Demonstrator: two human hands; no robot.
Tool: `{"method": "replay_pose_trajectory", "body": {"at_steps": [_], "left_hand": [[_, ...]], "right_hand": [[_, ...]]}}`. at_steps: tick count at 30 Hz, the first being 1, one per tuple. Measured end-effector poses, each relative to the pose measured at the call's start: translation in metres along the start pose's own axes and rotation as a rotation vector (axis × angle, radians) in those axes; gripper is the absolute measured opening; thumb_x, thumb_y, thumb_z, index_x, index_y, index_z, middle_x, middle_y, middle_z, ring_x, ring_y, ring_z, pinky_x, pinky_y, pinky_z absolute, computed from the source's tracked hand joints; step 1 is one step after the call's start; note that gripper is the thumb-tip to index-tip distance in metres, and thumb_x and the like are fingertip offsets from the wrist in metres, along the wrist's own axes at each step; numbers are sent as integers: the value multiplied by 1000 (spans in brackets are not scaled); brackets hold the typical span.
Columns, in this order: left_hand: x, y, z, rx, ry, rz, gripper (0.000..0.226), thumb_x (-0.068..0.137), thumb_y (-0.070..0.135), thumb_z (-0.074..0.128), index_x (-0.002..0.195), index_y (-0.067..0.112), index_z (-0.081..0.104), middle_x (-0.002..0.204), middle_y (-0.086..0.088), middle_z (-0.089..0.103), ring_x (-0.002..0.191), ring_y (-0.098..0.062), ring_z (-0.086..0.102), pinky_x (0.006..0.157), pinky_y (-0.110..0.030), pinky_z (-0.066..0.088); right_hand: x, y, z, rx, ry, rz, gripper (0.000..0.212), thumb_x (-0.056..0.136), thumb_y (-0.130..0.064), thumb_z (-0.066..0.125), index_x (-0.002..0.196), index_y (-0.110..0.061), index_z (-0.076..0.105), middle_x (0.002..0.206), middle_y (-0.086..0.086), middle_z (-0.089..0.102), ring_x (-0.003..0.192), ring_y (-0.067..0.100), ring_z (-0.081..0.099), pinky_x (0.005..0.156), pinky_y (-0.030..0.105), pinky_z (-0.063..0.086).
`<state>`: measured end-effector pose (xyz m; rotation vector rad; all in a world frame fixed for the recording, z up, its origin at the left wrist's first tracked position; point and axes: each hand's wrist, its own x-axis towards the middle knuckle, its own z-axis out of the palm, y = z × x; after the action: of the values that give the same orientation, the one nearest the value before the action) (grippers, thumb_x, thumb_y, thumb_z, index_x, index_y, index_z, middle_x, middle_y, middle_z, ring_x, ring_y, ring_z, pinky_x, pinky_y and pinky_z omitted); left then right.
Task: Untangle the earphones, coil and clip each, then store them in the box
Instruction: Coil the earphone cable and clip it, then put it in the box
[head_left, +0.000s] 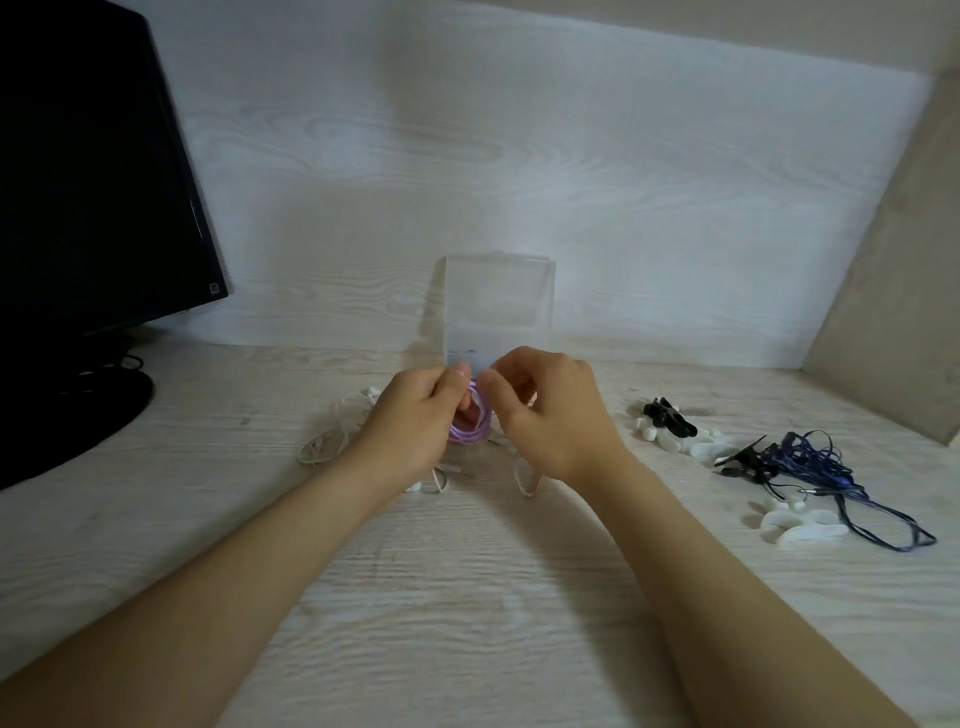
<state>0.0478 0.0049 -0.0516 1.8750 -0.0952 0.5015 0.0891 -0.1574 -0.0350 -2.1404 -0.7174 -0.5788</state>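
while pinched from both sides: purple earphone coil (470, 431) just near of the clear box (498, 301)

while keeping both forearms stretched over the pale wooden desk (467, 597), grips the purple earphone coil with the left hand (410, 421), fingers curled round its left side, thumb raised at the top. pinches the coil's upper right edge with the right hand (545, 410), thumb and forefinger drawn narrow, remaining fingers curled in. holds it at scene centre, in front of the clear box standing upright against the far wall. under and left of the hands, loose white earphones (332, 431) sprawled on the desk. well to the right, tangled dark blue earphones (821, 462), with black clips (670, 415) to their left and white clips (800, 525) just near of them. far left, a dark monitor (93, 182).
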Motion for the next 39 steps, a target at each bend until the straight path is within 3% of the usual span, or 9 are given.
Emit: {"method": "replay_pose_trajectory", "body": {"at_steps": [5,9,15,22,28,31,33,36,39], "left_hand": [[0,-9,6,216,-5,144,47,112,33,49,68,20,58,60,17,59,62,-6,52,68,-29,42],[-6,-8,15,264,-33,219,46,112,32,48,70,16,58,61,15,59,62,-4,52,64,-16,39],[-12,-5,25,272,-99,204,44,112,34,47,73,17,61,65,21,63,63,-1,55,64,-13,39],[-8,-5,22,231,-54,201,45,112,32,48,73,16,64,67,18,66,64,-1,56,67,-20,43],[-4,-4,18,43,9,85,46,110,34,52,72,18,70,72,10,73,69,-5,63,74,-28,49],[-2,-4,14,0,57,74,47,110,35,53,73,13,73,75,0,76,74,-16,69,80,-35,53],[-1,-4,11,-7,71,62,48,110,35,53,74,12,74,75,-1,76,73,-16,70,80,-34,54],[4,-10,5,-67,72,10,50,109,43,54,72,14,73,77,-4,76,76,-19,74,84,-37,59],[4,-9,1,-221,69,-48,51,108,45,55,75,9,71,88,-20,76,84,-39,78,84,-58,64]], "right_hand": [[7,23,-10,-524,116,166,34,91,-13,54,120,-21,69,114,5,68,112,30,57,96,43,36],[3,43,-30,-858,26,502,25,86,-12,57,110,-16,58,123,17,55,117,39,44,102,47,31],[-3,62,-30,-883,-177,725,44,93,-14,47,137,-16,45,142,31,46,131,50,44,113,54,32],[-4,60,-34,-957,-90,651,28,91,-3,54,114,-17,63,124,14,49,116,36,44,101,45,34],[6,55,-22,-519,59,246,64,89,8,47,147,-20,44,126,16,58,114,40,53,89,43,40],[8,44,-11,-145,118,40,56,90,13,43,138,-15,52,99,6,65,88,33,58,70,36,35],[8,33,-8,20,140,-23,40,98,4,44,127,-20,56,80,2,65,71,31,61,62,43,47],[5,16,-8,172,126,-16,31,102,-5,46,118,-29,57,81,9,71,72,34,66,68,50,55],[3,5,-10,327,72,9,32,103,0,49,119,-26,60,89,13,74,73,32,66,65,45,59]]}}
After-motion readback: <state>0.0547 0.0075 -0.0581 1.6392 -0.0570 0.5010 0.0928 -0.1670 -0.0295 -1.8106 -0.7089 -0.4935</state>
